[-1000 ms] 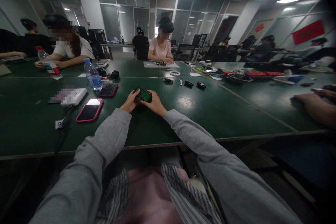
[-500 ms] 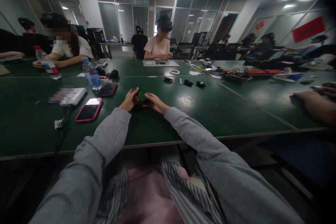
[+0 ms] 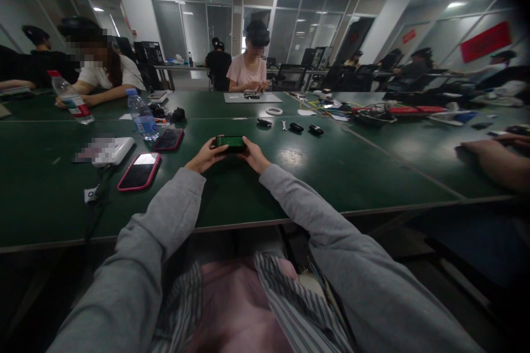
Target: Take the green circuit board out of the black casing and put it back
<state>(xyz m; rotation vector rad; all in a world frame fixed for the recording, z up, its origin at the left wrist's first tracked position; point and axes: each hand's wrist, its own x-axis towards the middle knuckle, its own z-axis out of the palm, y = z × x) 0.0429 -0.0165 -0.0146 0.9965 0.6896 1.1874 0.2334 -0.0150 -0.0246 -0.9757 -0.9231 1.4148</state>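
Fingers of the left hand and of the right hand are closed on one small green board. Each hand grips one short end, so the board lies level between them, just above the green table. What is printed on the board is too small to read, and the fingertips behind it are hidden.

Nearer than the fingers, two grey sleeves lead back to the camera.

Left of the fingers lie two phones with dark screens: one in a pink case, and one darker phone a little farther. Beside them is one white box, partly blurred.

Beyond the fingers I count three small dark pieces and one white ring; what they are is hard to make out. Far left of the fingers stand two water bottles.

Far right of the fingers, another person's forearm rests on the table, cut off by the picture edge. Farthest, one person in a pink shirt sits across.
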